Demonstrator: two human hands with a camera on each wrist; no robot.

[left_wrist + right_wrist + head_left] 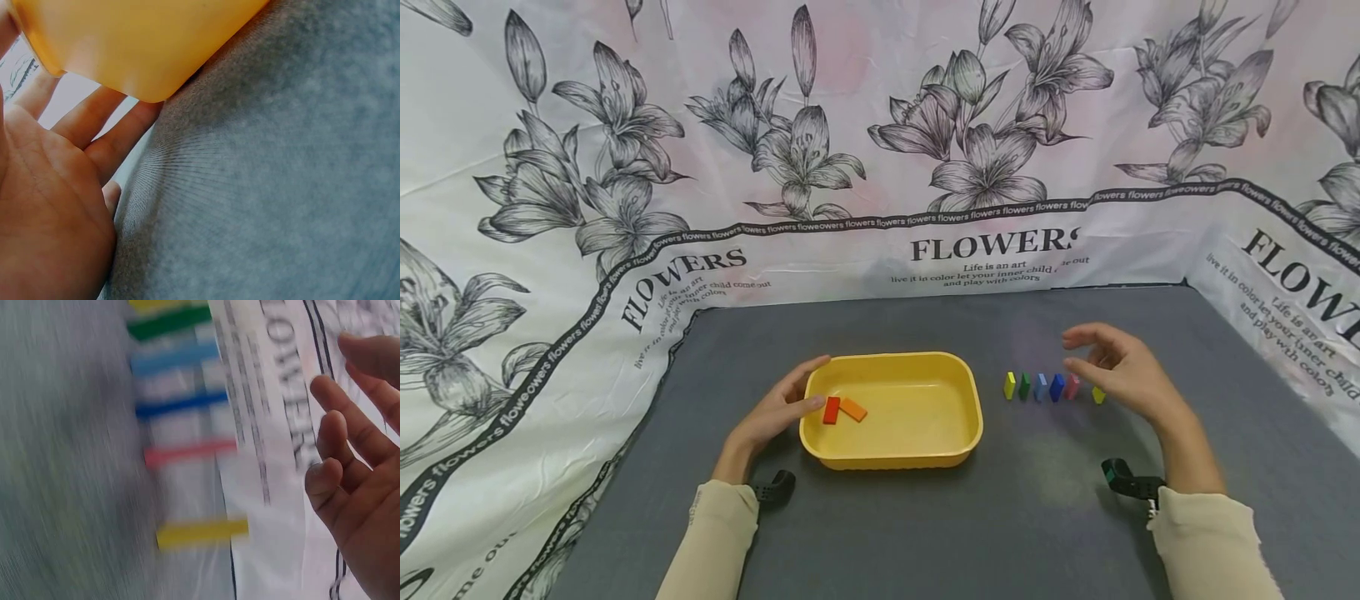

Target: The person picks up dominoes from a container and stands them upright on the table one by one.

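A yellow plastic tub (pixel 917 454) stands on the table, with a red domino (pixel 831 410) and an orange domino (pixel 853 409) lying flat inside near its left end. At that end my left hand (pixel 782 406) grips the tub, thumb over the rim and fingers along the outer wall. To the right, several colored dominoes stand upright in a row: yellow (pixel 1010 385), green (pixel 1025 385), light blue (pixel 1041 387), dark blue (pixel 1057 387), pink (pixel 1072 386). Past a gap comes another yellow domino (pixel 203 533). Over this right end hovers my right hand (pixel 1112 367), fingers loosely bent, holding nothing.
Dark grey cloth covers the table (pixel 910 533). A white flower-printed curtain (pixel 850 258) with black lettering borders it at the back and both sides. Each wrist wears a black camera band (pixel 1131 482).
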